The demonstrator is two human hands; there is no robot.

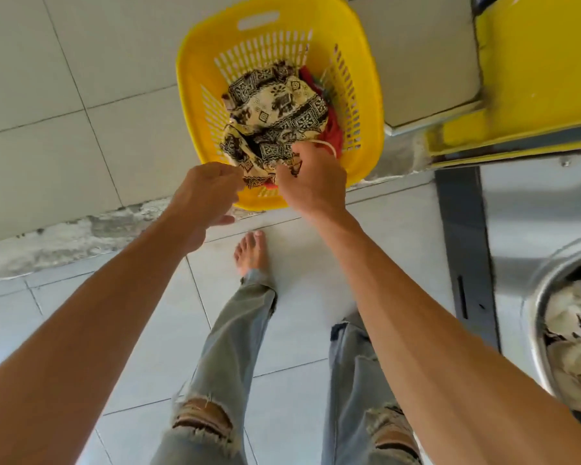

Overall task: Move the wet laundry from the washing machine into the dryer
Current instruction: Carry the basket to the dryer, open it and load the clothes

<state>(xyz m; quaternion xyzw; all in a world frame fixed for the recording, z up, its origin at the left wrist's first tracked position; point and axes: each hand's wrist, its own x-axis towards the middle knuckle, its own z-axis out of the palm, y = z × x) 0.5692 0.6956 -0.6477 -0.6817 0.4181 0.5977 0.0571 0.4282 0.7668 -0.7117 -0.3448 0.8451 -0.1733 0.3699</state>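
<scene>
A yellow plastic laundry basket (195, 62) stands on the tiled floor ahead of me. In it lies a cream and black patterned cloth (275, 109) over a red garment (332, 129). My right hand (316, 186) is closed on the near edge of the patterned cloth, next to a white cord. My left hand (205, 193) pinches the same edge of the cloth at the basket's near rim. At the right edge a round machine opening (544, 317) shows white and black laundry (577, 344) inside.
A yellow panel (534, 78) and a steel machine front (530, 209) run along the right side. A rough concrete strip (64, 239) crosses the floor as a step. My legs in torn jeans and a bare foot (250, 253) stand below the basket.
</scene>
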